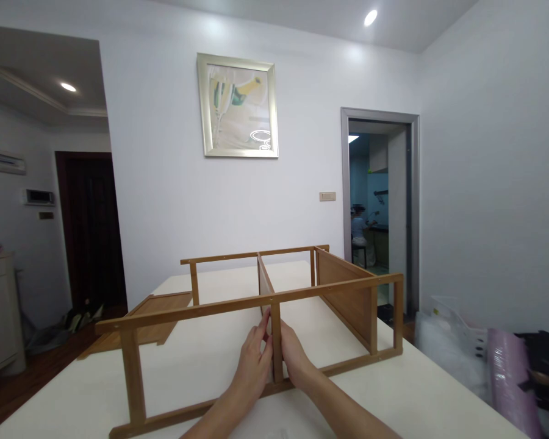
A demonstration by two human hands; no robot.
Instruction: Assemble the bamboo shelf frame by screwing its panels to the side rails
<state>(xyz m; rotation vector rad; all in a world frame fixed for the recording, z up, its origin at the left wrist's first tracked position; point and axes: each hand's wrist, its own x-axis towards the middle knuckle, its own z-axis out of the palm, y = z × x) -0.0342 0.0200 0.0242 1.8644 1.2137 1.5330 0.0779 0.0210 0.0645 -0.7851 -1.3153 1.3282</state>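
Frame, wooden, is lying on its side on a white table. Left hand is resting against the middle panel, left of the frame's near middle post, fingers pointing up, thumb slightly apart. Right hand is reaching in right of that post, fingers passing behind it, mostly hidden. Grip: both hands are flanking the middle panel; can't tell if either is actually closing on it or just pressing. End panel is standing across the frame's right end. Loose panel is lying flat at the frame's left end. Picture is hanging on the wall, behind and above the frame. Person is sitting beyond the doorway, behind the frame's right end. Purple roll is showing right of the frame, off the table.
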